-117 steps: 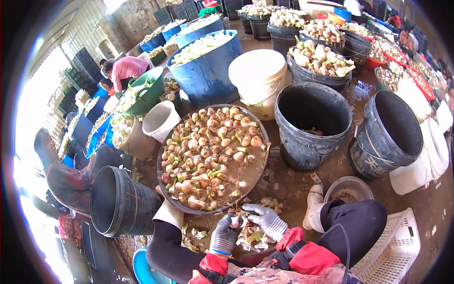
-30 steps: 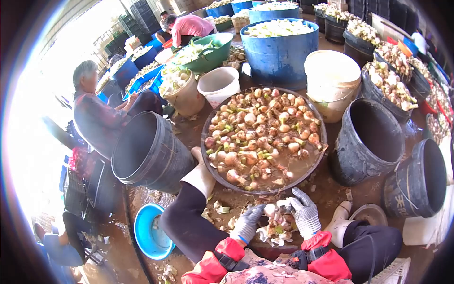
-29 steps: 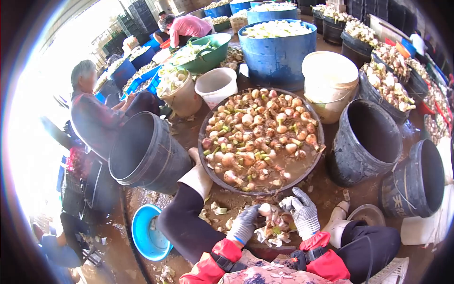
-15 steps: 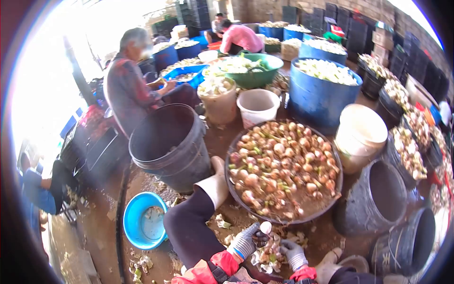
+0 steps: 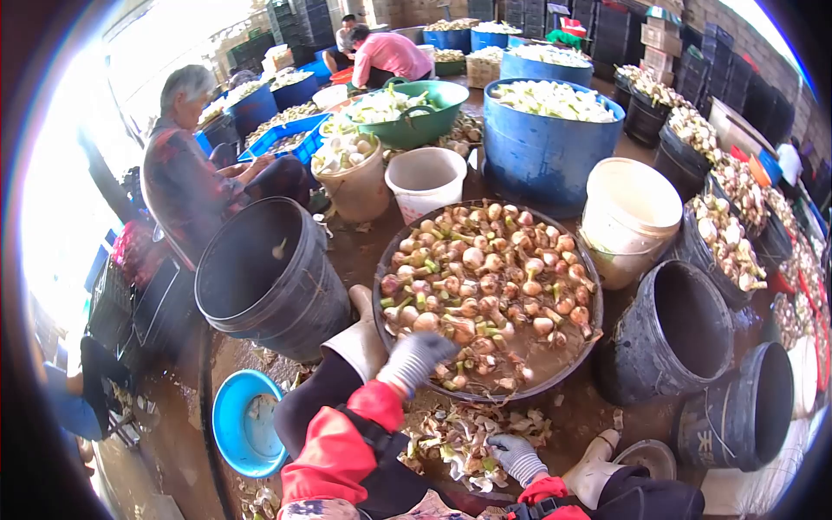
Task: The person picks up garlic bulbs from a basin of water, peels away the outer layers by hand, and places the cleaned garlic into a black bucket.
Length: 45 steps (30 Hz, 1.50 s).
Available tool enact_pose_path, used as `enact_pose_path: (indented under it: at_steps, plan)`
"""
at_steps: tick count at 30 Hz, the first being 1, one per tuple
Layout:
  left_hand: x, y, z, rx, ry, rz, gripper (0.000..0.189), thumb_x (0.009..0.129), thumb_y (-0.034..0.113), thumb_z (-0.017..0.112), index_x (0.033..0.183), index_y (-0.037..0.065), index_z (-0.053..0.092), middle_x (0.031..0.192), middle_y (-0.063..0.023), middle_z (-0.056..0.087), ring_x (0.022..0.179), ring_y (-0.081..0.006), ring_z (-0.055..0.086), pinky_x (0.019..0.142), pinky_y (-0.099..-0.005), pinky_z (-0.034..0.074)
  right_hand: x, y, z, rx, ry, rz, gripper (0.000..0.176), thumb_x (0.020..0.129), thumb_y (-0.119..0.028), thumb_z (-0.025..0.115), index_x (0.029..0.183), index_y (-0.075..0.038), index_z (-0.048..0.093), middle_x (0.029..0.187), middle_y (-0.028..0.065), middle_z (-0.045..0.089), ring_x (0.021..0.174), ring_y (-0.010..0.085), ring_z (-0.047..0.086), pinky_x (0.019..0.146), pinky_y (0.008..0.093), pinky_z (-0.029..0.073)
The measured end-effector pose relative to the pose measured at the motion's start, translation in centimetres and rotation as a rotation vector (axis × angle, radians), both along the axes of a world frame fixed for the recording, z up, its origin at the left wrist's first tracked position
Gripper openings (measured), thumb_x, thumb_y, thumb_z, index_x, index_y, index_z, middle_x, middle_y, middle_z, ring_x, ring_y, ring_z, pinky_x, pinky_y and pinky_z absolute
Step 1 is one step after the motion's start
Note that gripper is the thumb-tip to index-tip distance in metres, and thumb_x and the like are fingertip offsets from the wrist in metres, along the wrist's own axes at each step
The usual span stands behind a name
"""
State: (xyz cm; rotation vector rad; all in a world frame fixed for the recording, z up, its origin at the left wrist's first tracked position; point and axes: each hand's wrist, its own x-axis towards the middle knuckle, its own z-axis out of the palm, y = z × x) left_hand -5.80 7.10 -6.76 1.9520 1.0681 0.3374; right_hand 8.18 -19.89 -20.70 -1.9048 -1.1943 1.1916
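My left hand (image 5: 417,359), in a grey-striped glove, is stretched over the near left rim of a wide round tub (image 5: 593,340). Its blurred fingers look extended, with nothing visible in them. Inside the tub lie many brownish bulbs (image 5: 472,257) with short stalks, which look like garlic. A pale bulb (image 5: 278,249) shows against the inside of the black bucket (image 5: 290,322) on the left, apparently in the air. Low in front of me my right hand (image 5: 518,458), gloved too, has curled fingers beside a heap of peelings (image 5: 459,442). Whatever it grips is hidden.
A blue basin (image 5: 227,425) stands at my left. White buckets (image 5: 628,221) and tilted black buckets (image 5: 672,329) surround the tub. Behind are a large blue barrel (image 5: 529,156) and a green basin (image 5: 425,130). A person (image 5: 199,165) sits at left; others work farther back.
My left hand has moved from the peelings up over the tub's rim, and the white bulb it held is gone from it. A bulb now appears at the black bucket. The view has shifted.
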Motion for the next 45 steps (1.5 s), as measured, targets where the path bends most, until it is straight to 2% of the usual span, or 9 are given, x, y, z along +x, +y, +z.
enact_pose_path:
  at_steps: [2, 7, 12, 15, 19, 37, 41, 43, 45]
  plan:
    - [3.8, -2.5, -0.6, 0.378, 0.774, -0.268, 0.05, 0.075, 0.05, 0.065, 0.108, 0.013, 0.067, 0.106, -0.0124, 0.062, 0.101, -0.027, 0.058, 0.087, -0.0386, 0.043, 0.1, 0.4, 0.7, -0.063, -0.089, 0.071, 0.03, 0.084, -0.019, 0.059, 0.11, -0.006, 0.063, 0.103, 0.0174, 0.065, 0.095, 0.0308, 0.062, 0.085, 0.0328, 0.047]
    - [7.7, -3.7, -7.0, 0.338, 1.078, -0.245, 0.052, 0.076, 0.047, 0.063, 0.115, 0.014, 0.064, 0.126, -0.0089, 0.052, 0.124, -0.0282, 0.04, 0.102, -0.0555, 0.018, -0.3, -0.2, -0.1, -0.096, 0.181, -0.156, 0.032, 0.084, -0.023, 0.06, 0.111, -0.006, 0.063, 0.108, 0.0144, 0.065, 0.098, 0.027, 0.062, 0.087, 0.0316, 0.047]
    - [7.4, -3.3, -7.0, 0.196, 0.881, -0.296, 0.058, 0.071, 0.057, 0.064, 0.108, 0.013, 0.067, 0.113, -0.0115, 0.061, 0.111, -0.0273, 0.053, 0.101, -0.048, 0.027, 0.6, 1.1, 3.2, -0.03, 0.223, -0.31, 0.033, 0.086, -0.021, 0.063, 0.113, -0.003, 0.061, 0.103, 0.0104, 0.066, 0.092, 0.0177, 0.061, 0.083, 0.0277, 0.048]
    - [4.8, -3.8, -6.5, 0.037, 0.45, -0.238, 0.055, 0.063, 0.043, 0.075, 0.099, 0.004, 0.062, 0.094, -0.0156, 0.066, 0.09, -0.0307, 0.063, 0.082, -0.0376, 0.049, 0.8, 1.7, 7.0, -0.02, 0.387, -0.557, 0.032, 0.087, -0.016, 0.064, 0.115, 0.0, 0.06, 0.101, 0.0097, 0.067, 0.091, 0.0134, 0.06, 0.082, 0.025, 0.047]
    - [1.2, -8.8, -6.0, -0.232, -0.06, -0.17, 0.05, 0.062, 0.021, 0.081, 0.102, 0.002, 0.057, 0.088, -0.0115, 0.065, 0.081, -0.0171, 0.062, 0.077, -0.0303, 0.05, 0.7, 2.0, 7.7, 0.305, 0.392, -0.687, 0.03, 0.086, -0.009, 0.062, 0.115, -0.001, 0.061, 0.101, 0.0065, 0.066, 0.09, 0.0136, 0.059, 0.083, 0.0259, 0.047]
    - [1.5, -18.6, -2.9, 0.598, 0.158, -0.34, 0.045, 0.063, 0.032, 0.078, 0.1, 0.01, 0.062, 0.091, -0.0126, 0.056, 0.085, -0.0316, 0.055, 0.076, -0.043, 0.044, -2.3, 0.6, 8.0, 0.22, 0.022, -0.534, 0.035, 0.087, -0.005, 0.052, 0.122, -0.005, 0.053, 0.108, 0.0209, 0.062, 0.101, 0.0328, 0.061, 0.087, 0.0357, 0.046]
    - [1.6, -18.2, -3.6, 0.326, 0.107, -0.3, 0.045, 0.068, 0.026, 0.077, 0.104, 0.008, 0.058, 0.094, -0.014, 0.058, 0.089, -0.0327, 0.056, 0.078, -0.0462, 0.045, -1.2, 0.2, 8.2, 0.236, 0.212, -0.62, 0.033, 0.083, 0.001, 0.052, 0.115, -0.002, 0.059, 0.104, 0.0177, 0.064, 0.094, 0.0245, 0.063, 0.084, 0.0297, 0.048]
    - [1.3, -17.3, -5.7, -0.986, -0.566, 0.3, 0.039, 0.077, 0.022, 0.072, 0.11, 0.009, 0.056, 0.099, -0.0122, 0.059, 0.087, -0.0283, 0.058, 0.073, -0.0447, 0.048, 0.0, 0.0, 8.6, 0.277, 0.593, -0.633, 0.033, 0.083, -0.002, 0.054, 0.115, 0.0, 0.059, 0.101, 0.0124, 0.065, 0.093, 0.0168, 0.061, 0.086, 0.0275, 0.046]
    - [0.9, -16.2, -6.0, -1.57, -0.788, 0.418, 0.031, 0.088, 0.023, 0.06, 0.113, 0.006, 0.054, 0.106, -0.0124, 0.059, 0.087, -0.0251, 0.059, 0.068, -0.0361, 0.051, 0.6, -0.3, 10.4, 0.33, 0.638, -0.468, 0.035, 0.083, -0.007, 0.057, 0.117, 0.001, 0.058, 0.104, 0.0105, 0.065, 0.093, 0.0158, 0.06, 0.086, 0.0272, 0.047]
